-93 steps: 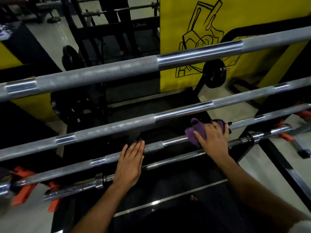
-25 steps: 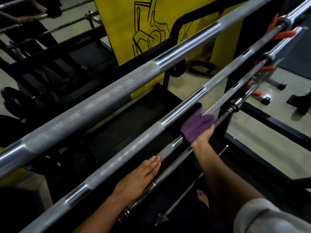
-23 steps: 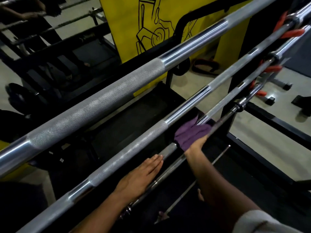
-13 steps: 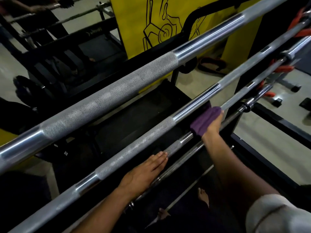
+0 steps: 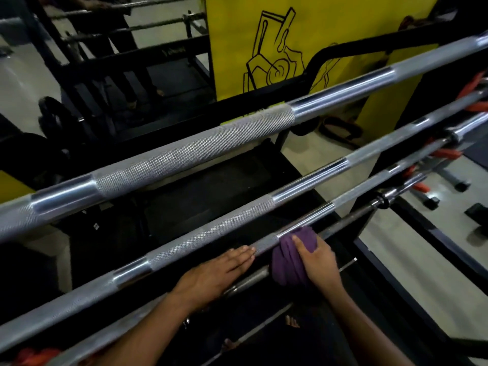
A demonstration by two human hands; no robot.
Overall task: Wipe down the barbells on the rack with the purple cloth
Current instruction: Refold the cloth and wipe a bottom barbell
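Yellow wall panel (image 5: 330,27) at 12 o'clock is carrying a black line drawing (image 5: 274,56), its lower part hidden behind the rack; no lettering is proving readable anywhere.

Top barbell (image 5: 195,151) is crossing the view from 8 toward 2 o'clock, both ends cut off by the edges. Second barbell (image 5: 211,231) is running parallel below it, ends likewise cut off. Third barbell (image 5: 303,225) is lying lower still; its near stretch is passing under both hands and out of sight. A fourth, darker bar (image 5: 351,223) at 4 o'clock is partly hidden by the cloth.

Black rack frame (image 5: 412,239) is fading into shadow at 5 o'clock; details there are hard to make out. Orange clips (image 5: 446,154) at 3 o'clock are blurred.

Right hand (image 5: 320,261) is pressing the purple cloth (image 5: 289,256) onto the third barbell, fingers curled over the bunched fabric, grasping it. Left hand (image 5: 214,273) is resting flat on the same bar just beside the cloth, fingers straight and released.
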